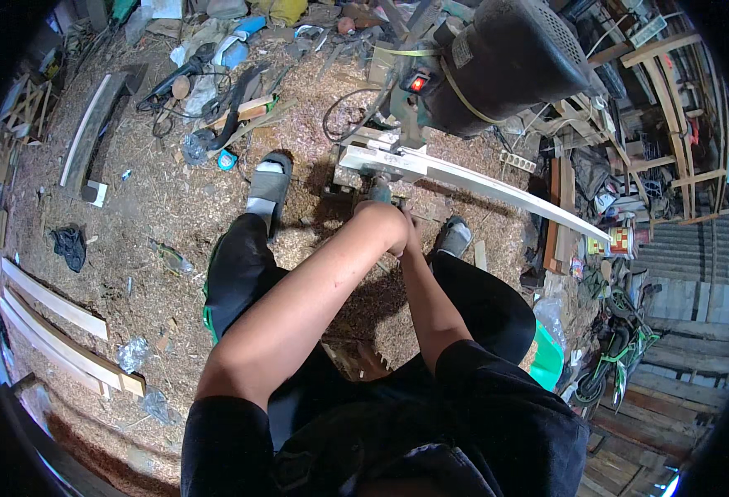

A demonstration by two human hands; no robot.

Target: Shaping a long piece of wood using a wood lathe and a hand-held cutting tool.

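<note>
Both hands are together low in front of a bench machine with a large black motor housing [505, 66] and a red-lit switch [418, 84]. My left hand [383, 222] is bent downward and closed at a greenish metal part [380, 190] below the machine; what its fingers hold is hidden. Close beside it, mostly covered by the left hand, is my right hand [410, 232], and its fingers do not show. A long pale wooden beam [509, 194] lies across the machine's base, just beyond my hands, reaching far to the right.
Sawdust covers the floor around my sandalled feet [271, 184]. Pale boards [58, 302] lie at the left. A blue tape measure [227, 160] and power tool [184, 76] lie beyond my left foot. Upright boards [560, 215], a paint can [622, 243] and a small green bike [617, 356] stand right.
</note>
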